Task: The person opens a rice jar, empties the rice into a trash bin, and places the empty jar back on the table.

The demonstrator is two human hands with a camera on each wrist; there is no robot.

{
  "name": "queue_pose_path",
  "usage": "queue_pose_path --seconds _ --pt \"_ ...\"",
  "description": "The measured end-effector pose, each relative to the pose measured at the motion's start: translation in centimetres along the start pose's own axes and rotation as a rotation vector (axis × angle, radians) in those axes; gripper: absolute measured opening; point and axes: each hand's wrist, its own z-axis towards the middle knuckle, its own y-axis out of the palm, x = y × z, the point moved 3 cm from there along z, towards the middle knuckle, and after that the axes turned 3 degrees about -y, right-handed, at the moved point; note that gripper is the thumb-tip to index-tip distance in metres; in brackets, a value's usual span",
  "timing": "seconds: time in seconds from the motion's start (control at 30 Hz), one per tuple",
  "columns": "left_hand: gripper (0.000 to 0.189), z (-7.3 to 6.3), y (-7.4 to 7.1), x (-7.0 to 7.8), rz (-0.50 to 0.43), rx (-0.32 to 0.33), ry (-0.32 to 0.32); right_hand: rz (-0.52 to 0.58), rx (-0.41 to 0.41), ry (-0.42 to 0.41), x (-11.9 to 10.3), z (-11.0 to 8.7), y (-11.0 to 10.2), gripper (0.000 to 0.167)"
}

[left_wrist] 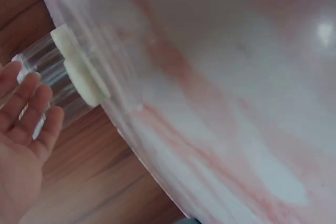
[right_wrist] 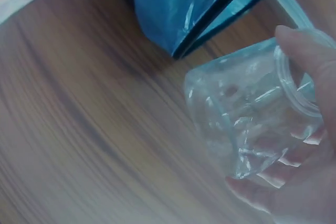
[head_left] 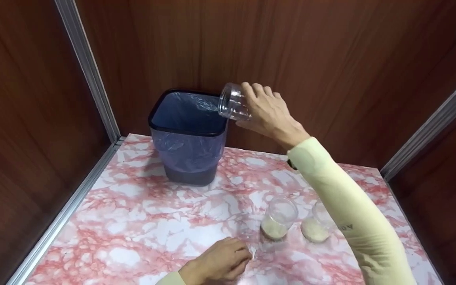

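Observation:
My right hand point(head_left: 267, 111) grips a clear plastic jar point(head_left: 234, 103), tipped on its side at the right rim of the trash bin point(head_left: 190, 156). Its ringed end points toward the bin's opening. In the right wrist view my thumb and fingers wrap round the see-through jar point(right_wrist: 247, 114), close below the bin's dark rim. My left hand point(head_left: 224, 259) is low over the table's near part, fingers loosely bent and holding nothing. The left wrist view has those fingers point(left_wrist: 34, 103) overlapping a clear container with a pale yellowish layer point(left_wrist: 84, 74).
Two clear jars, a left one point(head_left: 274, 227) and a right one point(head_left: 316, 229), stand right of my left hand with pale contents at the bottom. My right sleeve partly covers the right jar. A red-and-white marbled table point(head_left: 133, 221) meets brown wood panels point(head_left: 291, 47) behind.

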Motion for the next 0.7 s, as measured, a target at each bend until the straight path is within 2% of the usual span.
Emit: queue_pose_path --seconds 0.1,0.27,0.37,0.43,0.57,0.7 --pt "0.008 0.2 -0.6 -0.6 -0.003 0.082 -0.005 0.065 0.065 0.011 0.6 -1.5 0.0 0.088" --pt "0.011 0.5 -1.7 -1.6 -0.090 0.186 -0.041 0.082 0.201 0.033 1.6 -4.8 0.2 0.093" --pt "0.013 0.7 -2.7 -2.1 -0.105 0.250 -0.061 0.122 0.235 0.062 2.4 -6.9 0.7 0.095" --pt "0.013 0.8 -3.4 -2.5 -0.105 0.297 -0.078 0.194 0.233 0.091 3.0 -8.4 1.2 0.094" --pt "0.015 0.9 -4.9 -3.3 -0.125 0.394 -0.120 0.422 0.181 0.126 3.9 -11.8 2.6 0.091" --pt "0.016 0.7 -6.0 -4.1 -0.139 0.456 -0.163 0.640 0.077 0.137 4.2 -15.6 3.8 0.090"
